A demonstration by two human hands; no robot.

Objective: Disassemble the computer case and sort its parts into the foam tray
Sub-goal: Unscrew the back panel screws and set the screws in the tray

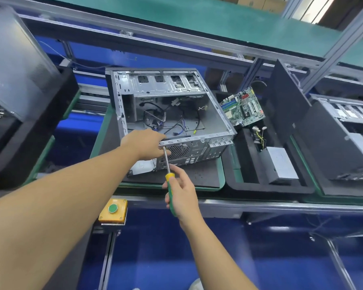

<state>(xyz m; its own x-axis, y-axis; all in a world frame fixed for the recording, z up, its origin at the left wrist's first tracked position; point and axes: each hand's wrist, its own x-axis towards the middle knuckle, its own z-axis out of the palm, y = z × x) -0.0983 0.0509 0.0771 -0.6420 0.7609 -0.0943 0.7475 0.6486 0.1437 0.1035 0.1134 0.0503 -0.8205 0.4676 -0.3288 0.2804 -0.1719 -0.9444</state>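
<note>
An open grey computer case (176,95) lies on its side on a dark pallet, loose cables inside. My left hand (145,143) grips the case's near rear edge beside the fan grille. In my right hand (181,195) is a green-and-yellow screwdriver (169,181), its tip at the rear panel just under my left hand. To the right stands the black foam tray (247,164), with a green motherboard (242,106) leaning in it, a grey power supply (281,162) with its wires, and a black side panel (285,101) upright.
A yellow box with a green button (113,209) sits on the conveyor's front rail. Another foam tray with a grey panel (15,65) is on the left. A second case (344,130) lies at the far right. An aluminium frame runs overhead.
</note>
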